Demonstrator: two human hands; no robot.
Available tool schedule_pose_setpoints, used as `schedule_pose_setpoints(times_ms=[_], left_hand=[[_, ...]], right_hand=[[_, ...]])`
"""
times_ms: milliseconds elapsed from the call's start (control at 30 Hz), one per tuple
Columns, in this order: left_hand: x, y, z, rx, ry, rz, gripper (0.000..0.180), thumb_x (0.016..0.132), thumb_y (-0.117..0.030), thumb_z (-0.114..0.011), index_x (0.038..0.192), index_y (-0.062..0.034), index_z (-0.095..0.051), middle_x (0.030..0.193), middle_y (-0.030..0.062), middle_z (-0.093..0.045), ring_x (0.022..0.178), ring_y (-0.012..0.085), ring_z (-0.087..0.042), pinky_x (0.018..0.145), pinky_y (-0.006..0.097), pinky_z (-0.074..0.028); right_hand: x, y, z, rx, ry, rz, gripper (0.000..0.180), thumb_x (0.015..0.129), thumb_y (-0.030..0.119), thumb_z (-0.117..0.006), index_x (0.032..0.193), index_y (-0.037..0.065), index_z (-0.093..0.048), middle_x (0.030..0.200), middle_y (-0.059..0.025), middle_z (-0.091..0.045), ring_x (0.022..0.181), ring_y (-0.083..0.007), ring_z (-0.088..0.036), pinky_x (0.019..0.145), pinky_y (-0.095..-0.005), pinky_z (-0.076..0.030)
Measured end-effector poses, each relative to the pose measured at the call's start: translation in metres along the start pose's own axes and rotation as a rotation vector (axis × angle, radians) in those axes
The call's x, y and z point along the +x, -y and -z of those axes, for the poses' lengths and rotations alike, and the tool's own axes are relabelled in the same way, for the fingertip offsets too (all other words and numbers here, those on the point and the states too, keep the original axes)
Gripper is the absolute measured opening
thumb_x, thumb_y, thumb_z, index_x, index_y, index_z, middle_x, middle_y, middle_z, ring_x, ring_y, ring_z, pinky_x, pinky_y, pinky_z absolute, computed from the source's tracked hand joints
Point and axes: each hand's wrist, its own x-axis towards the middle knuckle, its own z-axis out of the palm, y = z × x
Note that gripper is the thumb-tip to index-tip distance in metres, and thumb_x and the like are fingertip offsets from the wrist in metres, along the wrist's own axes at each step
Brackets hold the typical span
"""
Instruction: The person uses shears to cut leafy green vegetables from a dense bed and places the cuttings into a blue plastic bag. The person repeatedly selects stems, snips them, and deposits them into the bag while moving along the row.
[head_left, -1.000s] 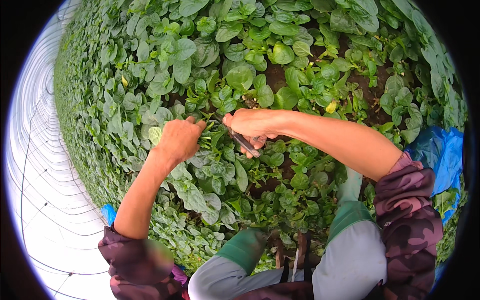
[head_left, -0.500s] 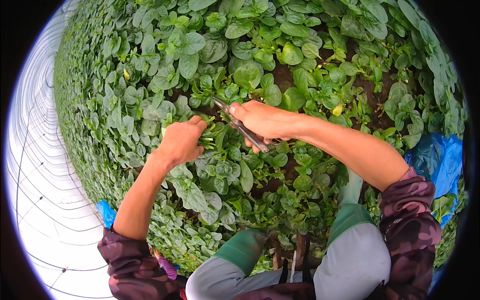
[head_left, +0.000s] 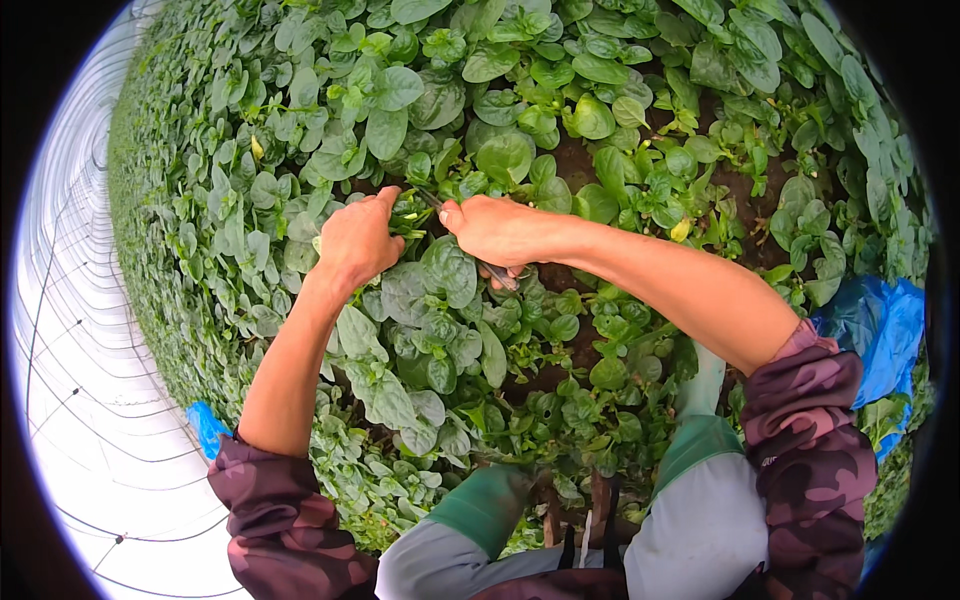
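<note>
My left hand [head_left: 362, 237] is closed around a small bunch of leafy green stems [head_left: 411, 212], whose light-coloured ends poke out beside the thumb. Broad leaves sit just below this hand; I cannot tell which of them belong to the bunch. Close on its right, my right hand [head_left: 497, 232] grips a pair of metal pruning shears [head_left: 500, 276]. Their narrow blades point up and left into the foliage near my left fingertips. Leaves partly hide the blade tips, and my fingers cover most of the handles.
Dense low leafy plants [head_left: 480, 150] surround both hands, with brown soil [head_left: 572, 165] between some of them. A blue plastic bag [head_left: 880, 330] lies at the right, and another blue piece [head_left: 207, 428] at the left. Pale sheeting with dark lines [head_left: 100, 400] borders the left side.
Both hands have come closer together. My left hand moved slightly up, while my right hand shifted left and the shears' blades went into the leaves beside the stems.
</note>
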Motion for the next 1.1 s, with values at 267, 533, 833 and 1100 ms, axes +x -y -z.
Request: schedule_pose_setpoints(times_ms=[267, 533, 833, 1100], left_hand=[[-0.030, -0.002, 0.010, -0.230, -0.184, -0.031, 0.056, 0.073, -0.013, -0.072, 0.128, -0.0102, -0.057, 0.111, 0.0169, -0.069, 0.097, 0.0376, -0.066, 0.082, 0.044, -0.053], [-0.074, -0.126, 0.109, -0.733, -0.636, -0.493, 0.067, 0.068, 0.012, -0.061, 0.134, -0.0014, -0.057, 0.126, 0.0132, -0.065, 0.110, 0.0212, -0.064, 0.098, 0.031, -0.047], [-0.142, -0.514, 0.130, -0.860, -1.209, -1.593, 0.025, 0.088, -0.021, -0.057, 0.112, -0.0194, -0.060, 0.092, 0.0046, -0.061, 0.064, 0.0195, -0.058, 0.058, 0.034, -0.043], [-0.075, -0.597, 0.022, -0.170, -0.248, -1.341, 0.072, 0.082, -0.027, -0.074, 0.146, -0.0160, -0.043, 0.145, 0.0145, -0.044, 0.119, 0.0375, -0.053, 0.104, 0.053, -0.038]], right_hand=[[-0.036, -0.022, 0.001, -0.046, -0.089, 0.109, 0.046, 0.107, 0.038, -0.024, 0.103, -0.002, -0.048, 0.069, -0.0103, -0.057, 0.052, -0.0197, -0.060, 0.055, -0.0372, -0.052], [-0.158, -0.076, -0.028, 0.289, -0.218, 0.101, 0.055, 0.107, 0.044, -0.022, 0.090, -0.003, -0.044, 0.071, -0.0141, -0.061, 0.054, -0.0231, -0.063, 0.055, -0.0382, -0.056], [-0.231, -0.127, -0.055, 0.255, -0.156, 0.283, 0.049, 0.106, 0.038, -0.031, 0.095, -0.003, -0.054, 0.078, -0.0116, -0.063, 0.070, -0.0188, -0.066, 0.065, -0.0347, -0.056], [-0.223, -0.148, -0.066, 0.276, -0.117, 0.357, 0.042, 0.105, 0.035, -0.037, 0.097, -0.002, -0.057, 0.084, -0.0095, -0.064, 0.079, -0.0166, -0.064, 0.072, -0.0343, -0.054]])
